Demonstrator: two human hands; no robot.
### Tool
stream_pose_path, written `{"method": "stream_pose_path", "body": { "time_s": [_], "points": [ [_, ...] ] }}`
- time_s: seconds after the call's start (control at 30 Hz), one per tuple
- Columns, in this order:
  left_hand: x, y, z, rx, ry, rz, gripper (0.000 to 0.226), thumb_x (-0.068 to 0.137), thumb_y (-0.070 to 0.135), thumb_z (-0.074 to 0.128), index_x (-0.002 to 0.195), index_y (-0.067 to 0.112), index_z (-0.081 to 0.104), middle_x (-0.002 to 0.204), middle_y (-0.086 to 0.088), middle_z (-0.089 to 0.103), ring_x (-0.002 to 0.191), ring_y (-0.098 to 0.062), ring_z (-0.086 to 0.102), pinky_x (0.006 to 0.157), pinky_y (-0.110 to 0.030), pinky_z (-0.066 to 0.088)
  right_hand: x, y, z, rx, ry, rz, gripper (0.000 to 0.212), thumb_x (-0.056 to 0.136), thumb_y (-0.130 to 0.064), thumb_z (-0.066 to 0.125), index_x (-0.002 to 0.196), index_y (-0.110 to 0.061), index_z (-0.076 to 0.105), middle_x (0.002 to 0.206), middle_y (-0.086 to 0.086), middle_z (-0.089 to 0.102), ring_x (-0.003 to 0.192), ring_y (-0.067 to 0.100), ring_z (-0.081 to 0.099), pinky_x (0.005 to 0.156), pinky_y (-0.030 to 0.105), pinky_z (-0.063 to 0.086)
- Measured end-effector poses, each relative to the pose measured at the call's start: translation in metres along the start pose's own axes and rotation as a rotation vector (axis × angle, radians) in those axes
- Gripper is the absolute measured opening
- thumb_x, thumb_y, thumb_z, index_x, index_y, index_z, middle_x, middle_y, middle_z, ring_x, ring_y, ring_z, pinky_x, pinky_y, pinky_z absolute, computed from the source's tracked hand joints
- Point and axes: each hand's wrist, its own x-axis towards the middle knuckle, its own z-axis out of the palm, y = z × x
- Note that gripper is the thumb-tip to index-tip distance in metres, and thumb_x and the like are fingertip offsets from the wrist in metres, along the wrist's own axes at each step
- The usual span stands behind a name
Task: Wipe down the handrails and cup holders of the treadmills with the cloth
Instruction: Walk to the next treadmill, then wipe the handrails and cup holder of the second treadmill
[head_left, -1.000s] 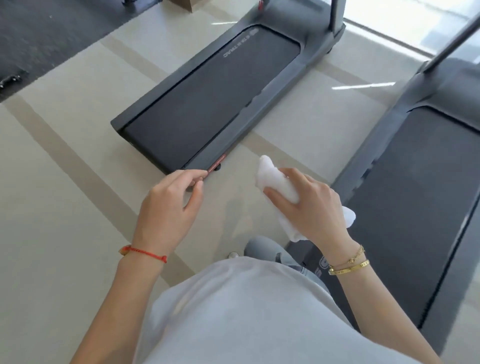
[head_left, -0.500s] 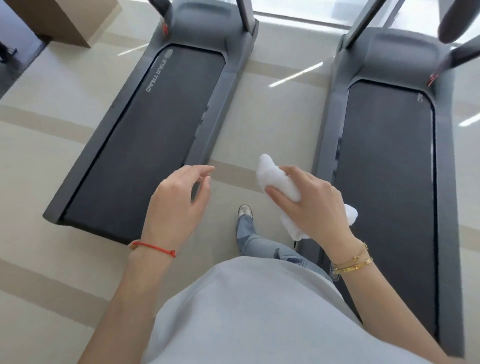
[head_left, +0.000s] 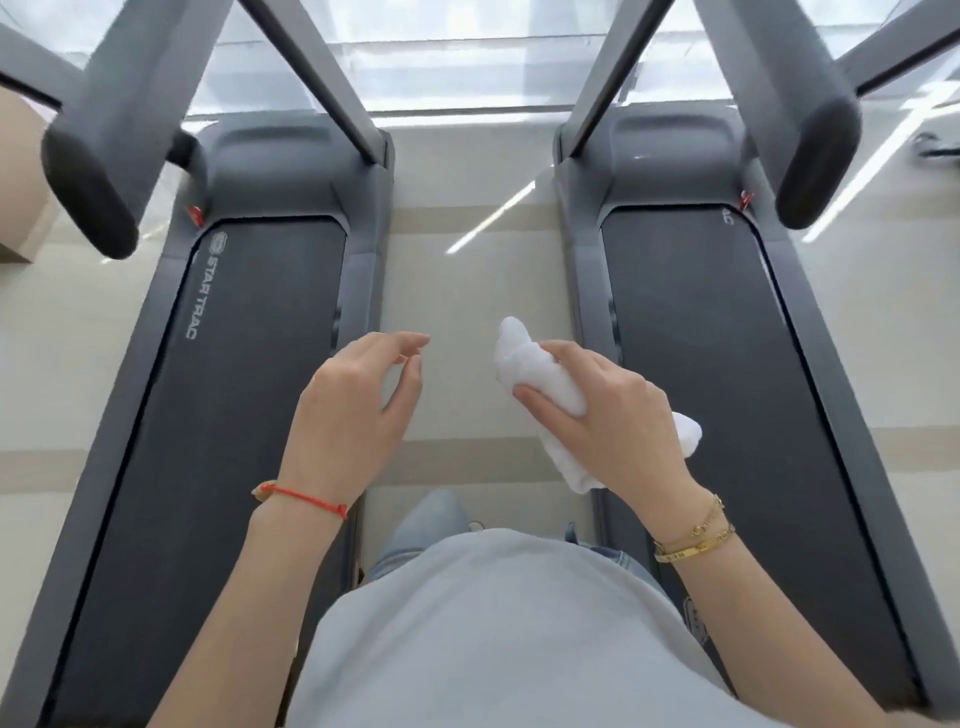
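Our right hand (head_left: 613, 415) gripping the bunched white cloth (head_left: 540, 374), our left hand (head_left: 353, 410) loose and holding nothing, both hovering between two treadmills, left handrail (head_left: 98, 156) untouched

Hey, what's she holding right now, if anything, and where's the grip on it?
The right hand holds the white cloth, grip round its bunched middle, both ends sticking out. The left hand holds nothing.
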Motion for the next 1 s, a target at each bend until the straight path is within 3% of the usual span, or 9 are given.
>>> {"method": "stream_pose_path", "body": {
  "time_s": [0.33,0.47,0.6,0.7,0.83,1.0],
  "points": [
    [0.203,-0.015,0.037,-0.1,-0.127,0.279,0.022,0.097,0.016,0.057,0.115,0.015,0.069,0.107,0.004,0.07,0.098,-0.012,0.066,0.088,-0.029,0.052,0.132,0.021,0.016,-0.063,0.222,0.224,0.04,0.087,-0.064,0.049,0.114,-0.037,0.06,0.088,-0.014,0.067,0.07,0.012,0.063,0.057,0.026,0.048],
    [0.292,0.0,0.053,-0.169,-0.189,0.426,0.021,0.097,0.016,0.056,0.114,0.015,0.069,0.105,0.004,0.07,0.097,-0.015,0.066,0.086,-0.036,0.053,0.187,0.027,0.012,-0.03,0.289,0.375,0.044,0.086,-0.067,0.047,0.118,-0.04,0.059,0.091,-0.016,0.066,0.075,0.01,0.062,0.064,0.031,0.05],
    [0.369,0.021,0.072,-0.219,-0.255,0.618,0.02,0.098,0.016,0.055,0.113,0.016,0.069,0.105,0.006,0.07,0.095,-0.014,0.066,0.084,-0.033,0.052,0.232,0.033,0.006,-0.063,0.395,0.49,0.046,0.086,-0.07,0.044,0.119,-0.041,0.058,0.093,-0.016,0.067,0.077,0.011,0.063,0.064,0.032,0.051],
    [0.412,0.039,0.09,-0.245,-0.314,0.756,0.021,0.097,0.015,0.056,0.113,0.015,0.069,0.103,0.005,0.069,0.088,-0.014,0.066,0.082,-0.035,0.053,0.256,0.039,0.0,-0.097,0.449,0.576,0.045,0.086,-0.071,0.041,0.12,-0.044,0.055,0.096,-0.018,0.066,0.079,0.008,0.062,0.065,0.029,0.049],
    [0.455,0.066,0.114,-0.31,-0.38,0.888,0.021,0.097,0.012,0.056,0.113,0.013,0.069,0.107,0.004,0.069,0.093,-0.017,0.066,0.082,-0.041,0.053,0.277,0.048,-0.014,-0.151,0.535,0.66,0.037,0.089,-0.065,0.048,0.118,-0.044,0.055,0.095,-0.019,0.066,0.08,0.007,0.06,0.063,0.028,0.049],
    [0.499,0.109,0.146,-0.35,-0.435,1.031,0.021,0.098,0.013,0.055,0.113,0.012,0.069,0.105,0.004,0.069,0.084,-0.012,0.06,0.081,-0.037,0.054,0.297,0.069,-0.047,-0.206,0.674,0.74,0.038,0.091,-0.062,0.047,0.119,-0.039,0.058,0.098,-0.017,0.067,0.084,0.007,0.063,0.066,0.033,0.054]
  ]
}}
